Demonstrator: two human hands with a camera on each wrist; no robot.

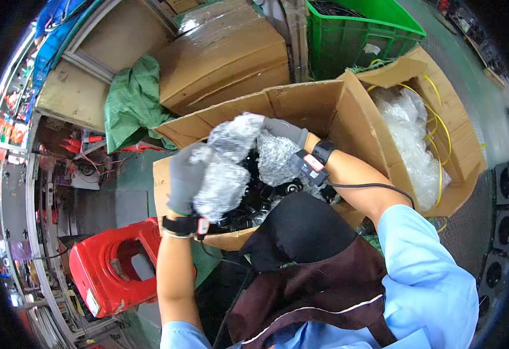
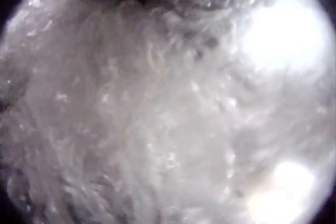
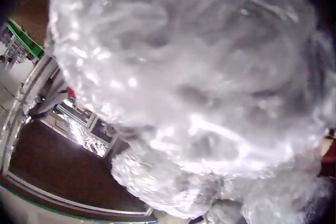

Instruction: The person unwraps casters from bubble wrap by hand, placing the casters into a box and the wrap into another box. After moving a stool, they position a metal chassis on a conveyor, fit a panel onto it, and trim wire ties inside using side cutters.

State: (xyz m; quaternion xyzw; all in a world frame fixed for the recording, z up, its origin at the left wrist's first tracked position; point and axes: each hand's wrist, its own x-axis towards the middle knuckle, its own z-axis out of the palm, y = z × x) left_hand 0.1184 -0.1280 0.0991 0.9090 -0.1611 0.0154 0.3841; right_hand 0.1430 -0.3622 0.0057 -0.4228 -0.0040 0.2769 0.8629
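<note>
Grey gloves cover both hands. On the left side of an open cardboard box, the left hand (image 1: pixel 183 179) grips a bundle in clear bubble wrap (image 1: pixel 222 189). The right hand (image 1: pixel 287 131) holds another bubble-wrapped bundle (image 1: pixel 276 159) from its far side, its fingers largely hidden. A third wrapped lump (image 1: pixel 236 137) lies between the hands, against the left bundle. Below them, black parts (image 1: pixel 257 203) fill the box (image 1: pixel 312 107). Crinkled wrap (image 2: pixel 157 108) takes up nearly all of the left wrist view. In the right wrist view a wrapped bundle (image 3: pixel 189 66) is close to the camera.
A second carton (image 1: pixel 455 174) on the right holds clear plastic wrap (image 1: pixel 408 148) and a yellow cord. Behind stand a closed carton (image 1: pixel 225 58) and a green crate (image 1: pixel 353 43). A red plastic stool (image 1: pixel 100 267) is at the left, below a green sack (image 1: pixel 132 102).
</note>
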